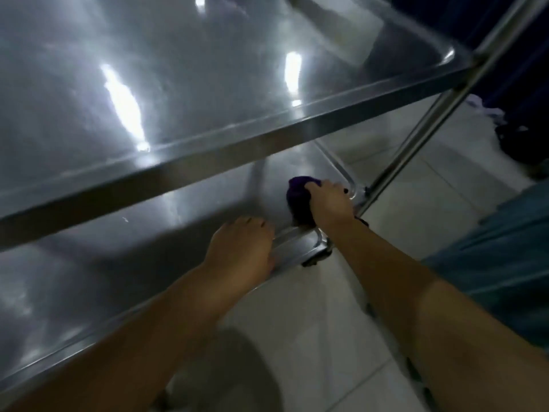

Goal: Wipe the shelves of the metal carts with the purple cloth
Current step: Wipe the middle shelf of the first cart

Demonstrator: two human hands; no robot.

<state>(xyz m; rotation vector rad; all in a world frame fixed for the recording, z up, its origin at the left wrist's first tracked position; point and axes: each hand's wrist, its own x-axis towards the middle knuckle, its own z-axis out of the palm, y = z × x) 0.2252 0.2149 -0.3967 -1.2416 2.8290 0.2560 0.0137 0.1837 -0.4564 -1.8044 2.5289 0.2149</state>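
Observation:
A metal cart fills the view, its shiny upper shelf (166,93) above and a lower shelf (124,257) beneath it. My right hand (328,200) presses a bunched purple cloth (298,197) onto the lower shelf near its right front corner. My left hand (242,248) rests on the front rim of the lower shelf, fingers curled over the edge, with no cloth in it. Most of the lower shelf's back is hidden by the upper shelf.
A cart upright post (430,120) rises at the right corner, with a caster (318,257) below the lower shelf. White floor tiles (395,209) lie to the right. A dark heap of cloth (517,138) sits at the far right.

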